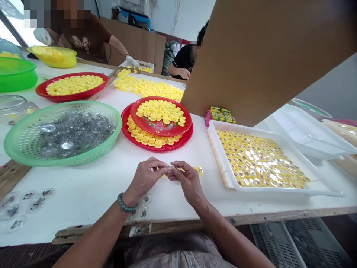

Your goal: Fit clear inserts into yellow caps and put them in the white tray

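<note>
My left hand [147,175] and my right hand [188,180] meet over the white table [100,197], thumbs and forefingers pinched together. What lies between the fingertips is too small and covered to make out. Just behind the right fingers a few yellow pieces [199,170] lie on the table, partly hidden. Clear round discs with dark printed pictures [145,200] rest beside my left wrist, which wears a beaded bracelet [126,203]. More such discs [16,223] are spread out at the far left.
A green basket [21,156] holds clear parts. Two stacked red plates [156,148] carry yellow round pieces. To the right, a white tray [225,178] holds rows of shiny yellow pieces. Cardboard [259,56] rises behind it. Two people sit across, one with a gloved hand [132,62] near yellow pieces.
</note>
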The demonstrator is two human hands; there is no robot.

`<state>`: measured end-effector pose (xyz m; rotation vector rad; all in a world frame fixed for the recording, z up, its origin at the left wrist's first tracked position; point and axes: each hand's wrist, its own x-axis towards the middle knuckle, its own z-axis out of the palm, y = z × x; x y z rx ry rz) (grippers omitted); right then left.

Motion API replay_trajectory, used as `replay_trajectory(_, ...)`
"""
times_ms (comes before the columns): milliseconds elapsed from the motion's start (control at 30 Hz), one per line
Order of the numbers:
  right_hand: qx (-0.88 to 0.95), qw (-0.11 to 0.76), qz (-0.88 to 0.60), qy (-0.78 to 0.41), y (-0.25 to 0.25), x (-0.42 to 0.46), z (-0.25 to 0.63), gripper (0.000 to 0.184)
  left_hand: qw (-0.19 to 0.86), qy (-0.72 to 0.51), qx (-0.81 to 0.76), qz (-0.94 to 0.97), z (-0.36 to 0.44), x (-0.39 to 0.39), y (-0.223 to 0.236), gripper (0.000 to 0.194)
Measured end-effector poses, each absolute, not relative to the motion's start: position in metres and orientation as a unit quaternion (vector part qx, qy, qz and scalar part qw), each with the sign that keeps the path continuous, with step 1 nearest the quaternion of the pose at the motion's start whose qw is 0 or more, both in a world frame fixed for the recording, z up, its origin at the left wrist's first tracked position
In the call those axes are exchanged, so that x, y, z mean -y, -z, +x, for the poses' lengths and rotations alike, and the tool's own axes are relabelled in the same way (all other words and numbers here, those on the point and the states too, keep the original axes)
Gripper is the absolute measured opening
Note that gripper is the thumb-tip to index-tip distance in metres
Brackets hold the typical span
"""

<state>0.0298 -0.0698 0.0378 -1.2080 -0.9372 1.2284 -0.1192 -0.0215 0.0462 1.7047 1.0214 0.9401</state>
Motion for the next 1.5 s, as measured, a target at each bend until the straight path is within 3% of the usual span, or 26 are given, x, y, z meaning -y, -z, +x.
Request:
replay_trajectory(267, 0.416, 0.543, -0.531, -0.499, -0.037, 0.062, 0.029, 0.024, 0.505, -0.335, -0.434, 0.667, -0.124, 0.016, -0.047, 0.013)
replay_trajectory(667, 0.361, 0.584, -0.525, -0.503, -0.032, 0.058, 0.018, 0.020, 0.573, -0.384, -0.456, 0.562, -0.121, 0.015, -0.034, 0.024)
replay_trajectory(733, 0.451, 0.551, -0.538, -0.452, -0.037, 0.056, 0.024, 0.020, 0.589, -0.398, -0.453, 0.538, -0.122, 0.014, -0.035, 0.024)
replay_trajectory(867, 0.734, 0.407, -0.492, -0.231, -0.051, 0.047, 0.040, 0.030, 0.642, -0.398, -0.440, 0.486, -0.124, 0.011, -0.038, 0.024)
replay_trajectory(967, 0.826, 0.313, -0.453, -0.120, -0.056, 0.041, 0.045, 0.025, 0.658, -0.384, -0.434, 0.481, -0.124, 0.010, -0.036, 0.024)
replay_trajectory(1100, 0.822, 0.289, -0.483, -0.092, -0.051, 0.041, 0.048, 0.023, 0.602, -0.351, -0.451, 0.558, -0.124, 0.009, -0.032, 0.027)
replay_trajectory(1233, 0.800, 0.286, -0.517, -0.103, -0.045, 0.042, 0.060, 0.026, 0.400, -0.277, -0.487, 0.726, -0.125, 0.008, -0.023, 0.042)
replay_trajectory(1300, 0.808, 0.271, -0.512, -0.111, -0.041, 0.041, 0.066, 0.027, 0.350, -0.239, -0.472, 0.773, -0.124, 0.006, -0.017, 0.038)
replay_trajectory(1400, 0.828, 0.246, -0.489, -0.125, -0.034, 0.033, 0.068, 0.028, 0.344, -0.210, -0.449, 0.797, -0.123, 0.001, -0.010, 0.017)
replay_trajectory(1500, 0.843, 0.225, -0.467, -0.146, -0.026, 0.023, 0.066, 0.028, 0.376, -0.222, -0.438, 0.786, -0.124, -0.004, -0.007, 0.014)
